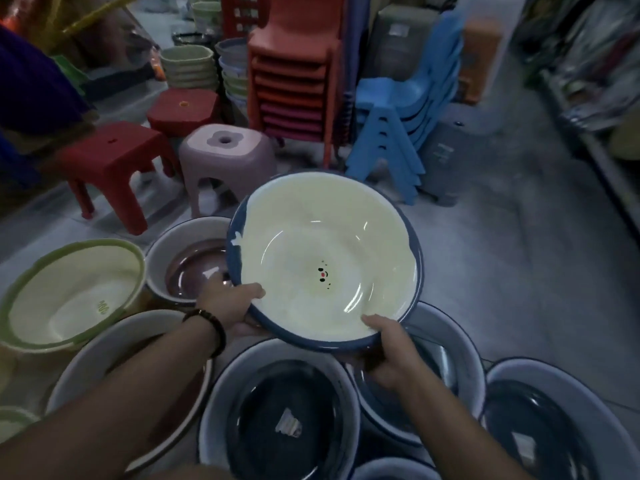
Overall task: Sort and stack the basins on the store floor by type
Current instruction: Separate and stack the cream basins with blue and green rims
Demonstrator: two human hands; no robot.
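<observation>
— Basin (325, 258), cream with blue rim: where now?
— Held tilted above the dark basins (280, 420) on the floor (502, 271), left hand (232, 299) and right hand (388, 344) both gripping its near rim. Wise to find matching ones, then lower it squarely.

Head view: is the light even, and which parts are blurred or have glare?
In the head view the light is dim and uneven: the cream basin held by the left hand and right hand is brightest, with thin white glare streaks inside; the dark blue basin below is murky; the shelves at the right edge are smeared and bent by the wide lens.
</observation>
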